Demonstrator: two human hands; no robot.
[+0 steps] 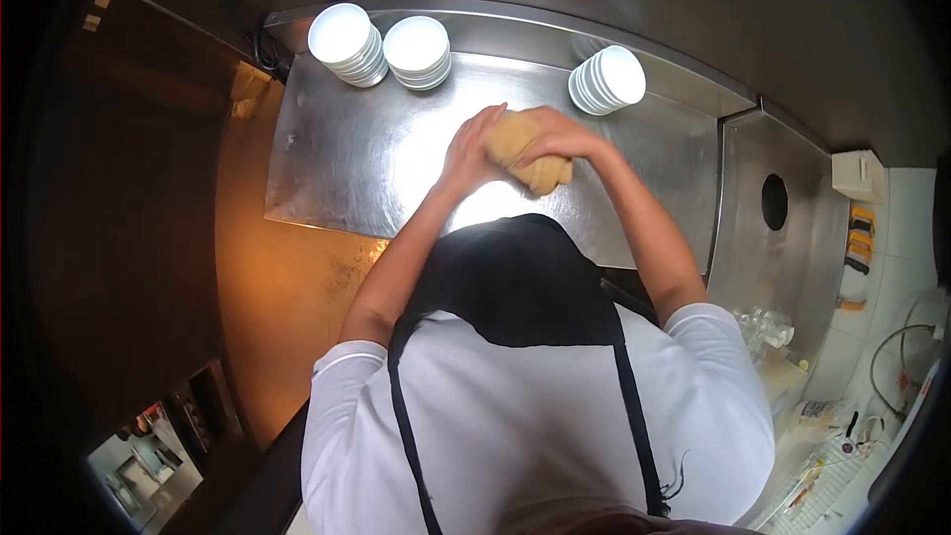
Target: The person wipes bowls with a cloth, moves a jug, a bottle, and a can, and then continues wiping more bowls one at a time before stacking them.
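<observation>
A tan, folded cloth (513, 142) is bunched up between my two hands over the middle of the steel counter (337, 168). On its left side, my left hand (474, 151) presses against it with the fingers pointing away from me. From the right, my right hand (559, 134) grips it, thumb across the front and fingers over the far side. A loose fold hangs at the cloth's near right end. Whether anything is wrapped inside it is hidden.
Two stacks of white bowls, the left stack (347, 45) and its neighbour (418, 53), stand at the counter's back left. A third, tilted-looking bowl stack (607, 80) is at back right. A raised steel ledge (515, 12) runs behind. Another steel surface with a round hole (775, 202) adjoins right.
</observation>
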